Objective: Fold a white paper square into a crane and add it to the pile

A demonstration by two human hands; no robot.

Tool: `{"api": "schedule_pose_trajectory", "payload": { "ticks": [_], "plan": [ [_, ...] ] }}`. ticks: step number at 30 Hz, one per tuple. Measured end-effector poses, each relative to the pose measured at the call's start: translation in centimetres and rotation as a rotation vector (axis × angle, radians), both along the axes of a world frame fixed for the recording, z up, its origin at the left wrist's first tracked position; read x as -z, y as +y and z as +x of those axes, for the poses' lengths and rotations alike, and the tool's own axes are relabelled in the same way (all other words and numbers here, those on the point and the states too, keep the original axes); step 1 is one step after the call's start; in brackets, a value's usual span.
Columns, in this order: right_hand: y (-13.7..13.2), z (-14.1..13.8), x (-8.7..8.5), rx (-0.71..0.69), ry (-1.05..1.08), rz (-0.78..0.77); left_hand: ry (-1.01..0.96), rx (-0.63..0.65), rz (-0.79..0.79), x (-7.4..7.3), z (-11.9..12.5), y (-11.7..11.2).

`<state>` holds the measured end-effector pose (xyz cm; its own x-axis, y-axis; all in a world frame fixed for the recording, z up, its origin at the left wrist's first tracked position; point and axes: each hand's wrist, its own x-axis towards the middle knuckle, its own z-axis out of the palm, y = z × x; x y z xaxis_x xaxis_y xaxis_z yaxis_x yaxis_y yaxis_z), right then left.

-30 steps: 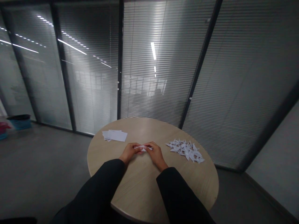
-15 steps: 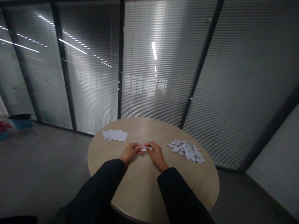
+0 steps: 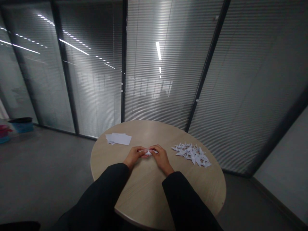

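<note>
The folded white paper [image 3: 149, 152] sat low over the middle of the round table, pinched between the two hands, and less of it showed than a second earlier: the long white strip seen before had narrowed to a small pale triangle with thin edges running out on either side. The left hand [image 3: 134, 155] and the right hand [image 3: 162, 157] held it from opposite sides, their fingers curled closely over it and their fingertips almost meeting, so the grip was narrow and the exact fold was hidden. Both hands had stayed in nearly the same place, with only slight shifts at the wrists, and the black sleeves [image 3: 103, 189] ran back toward the lower edge of the view. Beyond the left hand lay a small stack of white paper sheets [image 3: 118, 139], and beyond the right hand lay a loose heap of folded paper shapes [image 3: 191, 154], neither touching the hands and neither visibly changed. Both rested on the pale wood-grain tabletop [image 3: 144, 189]. Behind the table stood a glass partition with closed slatted blinds [image 3: 156, 96], its view barely shifted.
</note>
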<state>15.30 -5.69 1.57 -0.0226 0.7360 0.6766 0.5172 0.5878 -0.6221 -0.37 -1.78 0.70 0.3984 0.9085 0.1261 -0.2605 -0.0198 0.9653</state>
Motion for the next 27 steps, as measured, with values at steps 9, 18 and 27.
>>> {"api": "schedule_pose_trajectory", "payload": {
  "ticks": [9, 18, 27],
  "plan": [
    [0.08, 0.01, 0.09, -0.003, 0.002, 0.001, -0.022, 0.016, -0.036, 0.43, 0.02, 0.25],
    [0.31, 0.14, 0.34, -0.013, 0.016, -0.011, -0.025, 0.004, -0.029, 0.03, 0.03, -0.14],
    [0.22, 0.09, 0.23, -0.02, 0.004, -0.034, -0.023, 0.004, -0.049, 0.09, 0.0, 0.01]
  ]
}}
